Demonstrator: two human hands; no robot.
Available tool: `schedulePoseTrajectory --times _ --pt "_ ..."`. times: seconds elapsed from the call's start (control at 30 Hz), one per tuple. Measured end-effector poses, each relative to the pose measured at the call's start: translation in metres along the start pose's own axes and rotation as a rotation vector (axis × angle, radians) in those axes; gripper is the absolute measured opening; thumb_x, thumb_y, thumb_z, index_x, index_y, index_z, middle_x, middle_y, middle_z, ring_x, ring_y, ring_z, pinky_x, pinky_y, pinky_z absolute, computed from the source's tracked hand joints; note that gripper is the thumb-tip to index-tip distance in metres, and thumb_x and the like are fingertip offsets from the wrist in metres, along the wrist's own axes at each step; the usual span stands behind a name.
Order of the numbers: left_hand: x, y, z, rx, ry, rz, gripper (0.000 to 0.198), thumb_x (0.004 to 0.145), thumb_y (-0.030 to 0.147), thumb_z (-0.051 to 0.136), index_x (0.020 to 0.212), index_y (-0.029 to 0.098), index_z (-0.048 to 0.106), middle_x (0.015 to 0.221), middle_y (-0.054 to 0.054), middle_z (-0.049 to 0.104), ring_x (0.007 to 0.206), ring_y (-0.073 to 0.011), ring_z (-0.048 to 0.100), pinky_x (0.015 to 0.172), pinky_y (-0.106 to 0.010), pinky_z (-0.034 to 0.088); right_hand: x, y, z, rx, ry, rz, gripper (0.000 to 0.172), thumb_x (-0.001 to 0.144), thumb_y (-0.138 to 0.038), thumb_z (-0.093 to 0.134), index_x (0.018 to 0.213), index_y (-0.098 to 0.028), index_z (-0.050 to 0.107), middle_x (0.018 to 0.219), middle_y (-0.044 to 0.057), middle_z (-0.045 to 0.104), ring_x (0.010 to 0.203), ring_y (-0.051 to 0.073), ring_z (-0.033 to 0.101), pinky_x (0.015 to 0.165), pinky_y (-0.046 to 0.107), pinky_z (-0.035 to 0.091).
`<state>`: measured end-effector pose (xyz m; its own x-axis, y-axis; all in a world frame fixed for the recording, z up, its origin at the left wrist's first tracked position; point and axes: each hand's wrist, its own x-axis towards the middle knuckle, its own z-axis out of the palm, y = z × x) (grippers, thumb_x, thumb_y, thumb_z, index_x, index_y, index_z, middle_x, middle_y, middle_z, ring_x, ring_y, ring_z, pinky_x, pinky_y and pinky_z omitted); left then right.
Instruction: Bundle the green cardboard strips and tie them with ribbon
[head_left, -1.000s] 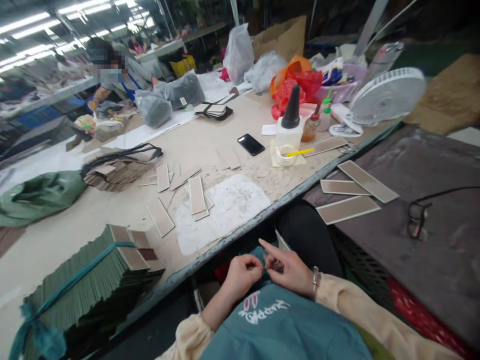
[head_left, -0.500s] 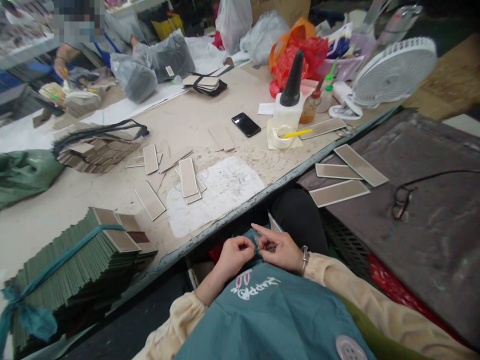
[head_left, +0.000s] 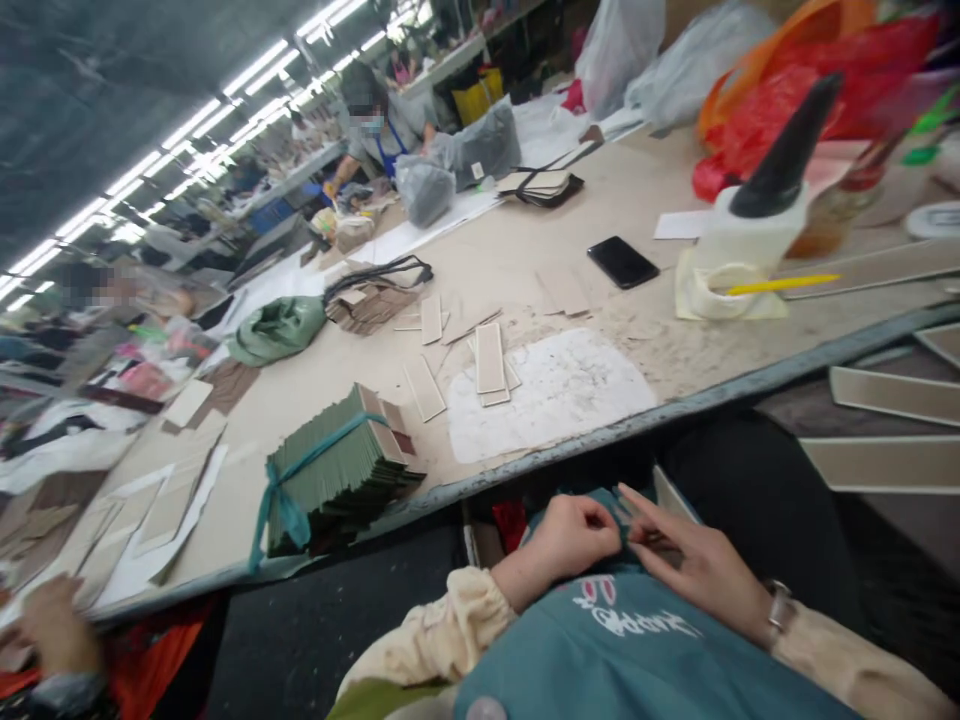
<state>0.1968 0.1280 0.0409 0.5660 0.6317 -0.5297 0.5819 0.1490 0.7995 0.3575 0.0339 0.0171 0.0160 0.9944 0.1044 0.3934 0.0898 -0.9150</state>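
Close together over the lap are my left hand (head_left: 571, 538) and my right hand (head_left: 694, 565). The left hand's thumb and fingertips are pinched together; anything between them is too small to make out. My right hand, with a metal bracelet at the wrist, has its index finger stretched out, and its other fingers are blurred near the left fingertips. Beneath both hands lies a teal apron (head_left: 570, 650). Just behind the right hand stands a beige strip (head_left: 673, 494). On the table (head_left: 360, 370), a stack of green-edged pieces (head_left: 330, 470) is tied with a teal band.
Beige pieces (head_left: 490, 358) lie on a white patch. A phone (head_left: 622, 262), a white bottle with a black cone (head_left: 757, 225) and red bags (head_left: 817, 110) are farther back. Strips (head_left: 885, 464) lie at the right. Another person's hand (head_left: 56, 625) is at lower left; a masked person (head_left: 375, 130) works beyond.
The view has swung left and tilted up, so the table and my hands appear farther right. Another person's hand now shows at lower left. My right fingers have spread slightly from my left fingertips.
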Motion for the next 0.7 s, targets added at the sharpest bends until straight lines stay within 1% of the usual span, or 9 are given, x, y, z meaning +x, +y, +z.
schedulePoseTrajectory --times 0.07,0.17,0.3,0.4,0.47,0.53,0.63,0.7 --pt "0.002 -0.004 0.0 0.082 0.031 -0.011 0.021 0.061 0.022 0.058 0.075 0.014 0.071 0.065 -0.001 0.064 0.056 -0.0108 0.051 0.051 -0.019 0.038 0.001 0.005 0.001 -0.095 0.016 -0.069 0.066 0.085 -0.021 0.053 0.143 -0.034 0.026 0.088 -0.002 0.066 0.072 0.01 0.066 0.071 0.024 0.058" --pt "0.002 -0.005 0.001 0.14 0.059 0.02 0.021 0.063 0.024 0.057 0.076 0.014 0.072 0.066 -0.001 0.065 0.057 -0.0115 0.052 0.051 -0.019 0.039 0.003 0.005 0.002 -0.194 0.06 -0.121 0.068 0.086 -0.022 0.051 0.145 -0.033 0.02 0.088 -0.002 0.067 0.07 0.011 0.066 0.068 0.023 0.057" --pt "-0.001 0.0 -0.001 0.136 0.056 0.125 0.021 0.064 0.021 0.054 0.073 0.013 0.07 0.063 0.0 0.063 0.056 -0.0107 0.051 0.051 -0.019 0.037 0.005 -0.003 0.002 -0.268 0.044 -0.121 0.071 0.085 -0.017 0.049 0.147 -0.03 0.017 0.083 -0.002 0.067 0.069 0.011 0.065 0.068 0.024 0.056" --pt "0.0 0.003 -0.002 0.137 0.067 0.166 0.019 0.063 0.018 0.051 0.069 0.013 0.069 0.063 -0.001 0.063 0.058 -0.0111 0.052 0.055 -0.02 0.038 0.008 -0.009 0.002 -0.262 0.019 -0.088 0.071 0.082 -0.014 0.048 0.146 -0.029 0.021 0.08 -0.002 0.065 0.07 0.012 0.063 0.07 0.027 0.054" --pt "0.001 0.003 -0.003 0.133 0.066 0.172 0.018 0.064 0.018 0.051 0.067 0.013 0.068 0.064 -0.001 0.064 0.06 -0.0115 0.053 0.057 -0.021 0.039 0.009 -0.012 0.003 -0.209 0.016 -0.042 0.071 0.078 -0.012 0.05 0.144 -0.029 0.028 0.079 -0.002 0.064 0.071 0.013 0.062 0.072 0.029 0.053" --pt "0.003 0.002 -0.002 0.117 0.054 0.156 0.017 0.064 0.018 0.051 0.066 0.013 0.067 0.063 0.0 0.063 0.06 -0.0114 0.052 0.058 -0.021 0.039 0.01 -0.013 0.005 -0.093 0.021 0.035 0.072 0.075 -0.012 0.052 0.142 -0.028 0.032 0.076 -0.003 0.062 0.069 0.012 0.06 0.07 0.028 0.053" --pt "0.003 0.003 0.0 0.062 0.034 0.084 0.015 0.063 0.02 0.053 0.065 0.013 0.066 0.06 0.0 0.06 0.057 -0.0101 0.049 0.056 -0.02 0.038 0.01 -0.013 0.008 0.182 0.038 0.205 0.076 0.07 -0.012 0.054 0.142 -0.024 0.033 0.073 -0.004 0.06 0.063 0.01 0.056 0.063 0.025 0.051" --pt "0.002 0.004 -0.001 0.007 -0.007 0.045 0.014 0.063 0.021 0.054 0.063 0.012 0.065 0.058 0.001 0.058 0.055 -0.0091 0.046 0.054 -0.02 0.036 0.01 -0.013 0.007 0.382 0.041 0.324 0.078 0.069 -0.013 0.057 0.142 -0.021 0.032 0.071 -0.004 0.058 0.061 0.008 0.054 0.059 0.022 0.048"
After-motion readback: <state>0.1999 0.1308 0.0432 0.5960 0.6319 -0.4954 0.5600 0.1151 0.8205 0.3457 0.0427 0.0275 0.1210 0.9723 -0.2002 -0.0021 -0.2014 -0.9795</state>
